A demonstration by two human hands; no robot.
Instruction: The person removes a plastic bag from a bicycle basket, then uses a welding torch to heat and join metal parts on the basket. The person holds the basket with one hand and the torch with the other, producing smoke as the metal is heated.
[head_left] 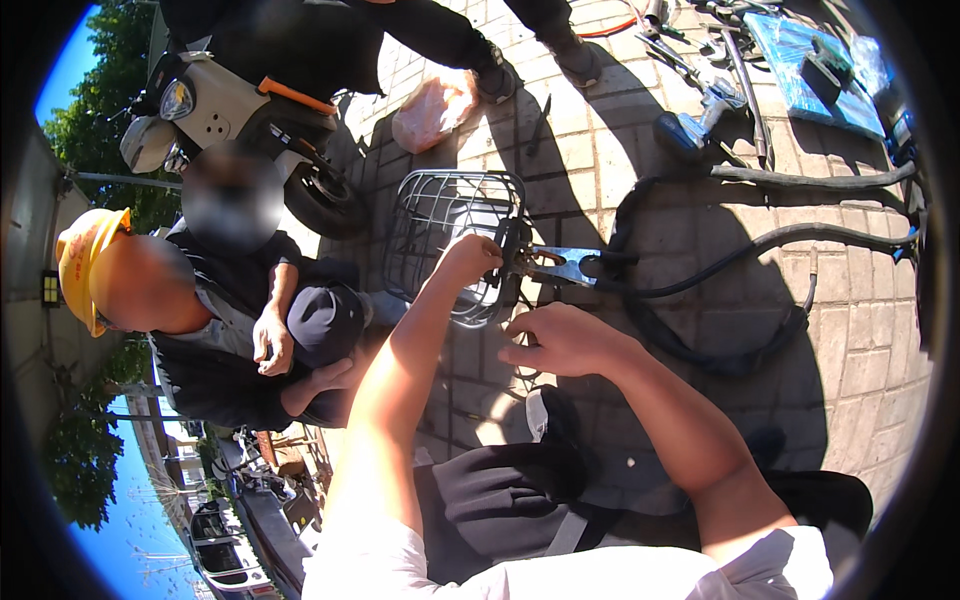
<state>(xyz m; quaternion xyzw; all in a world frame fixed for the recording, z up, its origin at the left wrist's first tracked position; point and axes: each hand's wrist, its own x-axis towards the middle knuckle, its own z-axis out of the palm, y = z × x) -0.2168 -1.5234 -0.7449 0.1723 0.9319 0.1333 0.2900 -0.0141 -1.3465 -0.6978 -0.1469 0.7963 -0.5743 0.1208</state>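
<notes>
A dark wire basket, like a bicycle's, lies in front of me on the brick paving. My left hand is at its right end, fingers curled in a pinch by the dark bracket; what they grip is too small to make out. A large metal cable clamp sits against that bracket, its jaws toward the basket and a black cable running off to the right. My right hand hovers just below the clamp, thumb and forefinger apart, with nothing visible in it.
A person in a yellow hard hat crouches at the left, hands near the knee. Behind stands a light scooter, with another person's legs beside it. A pinkish plastic bag, hand tools and a blue-wrapped flat package lie farther off.
</notes>
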